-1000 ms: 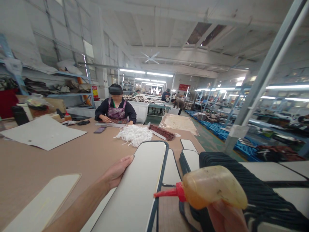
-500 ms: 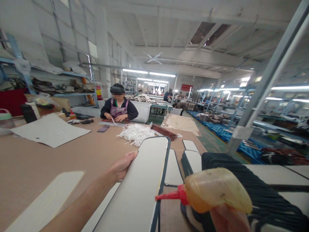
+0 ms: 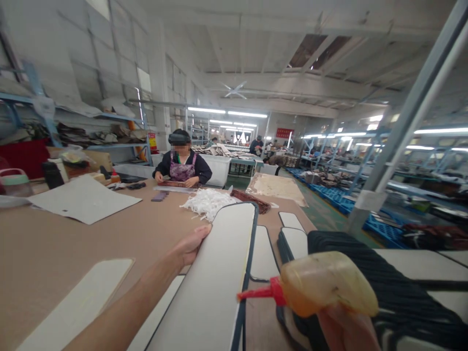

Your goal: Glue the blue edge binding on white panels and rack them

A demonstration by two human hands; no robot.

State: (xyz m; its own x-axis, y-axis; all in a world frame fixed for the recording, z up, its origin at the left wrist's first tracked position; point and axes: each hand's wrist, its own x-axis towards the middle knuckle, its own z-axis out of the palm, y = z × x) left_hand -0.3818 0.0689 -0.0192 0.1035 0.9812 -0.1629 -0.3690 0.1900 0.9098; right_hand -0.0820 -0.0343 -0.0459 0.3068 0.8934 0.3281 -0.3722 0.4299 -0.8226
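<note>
My left hand [image 3: 193, 244] grips the left edge of a long white panel [image 3: 215, 273] with a dark border and a rounded far end; the panel is tilted up off the table. In my right hand [image 3: 345, 327] lies a glue bottle [image 3: 325, 282] of yellowish plastic, on its side, amber liquid in it. Its red nozzle [image 3: 258, 292] points left, and the tip meets the panel's right border. A thin pale-yellow line runs along that border beyond the tip. Part of my right hand is hidden by the bottle and the frame's edge.
Another white panel [image 3: 80, 302] lies at left on the brown table [image 3: 146, 239]. Dark-edged panels [image 3: 265, 253] and a dark stack [image 3: 351, 263] stand at right. Beyond are a white strip pile [image 3: 208, 202], a brown bundle [image 3: 248, 201] and a seated co-worker [image 3: 183, 165]. A white sheet [image 3: 86, 200] lies at far left.
The view has shifted slightly. My hands, the panel and the bottle stay almost as they were, nozzle at the border. The co-worker's hands have moved apart over their work.
</note>
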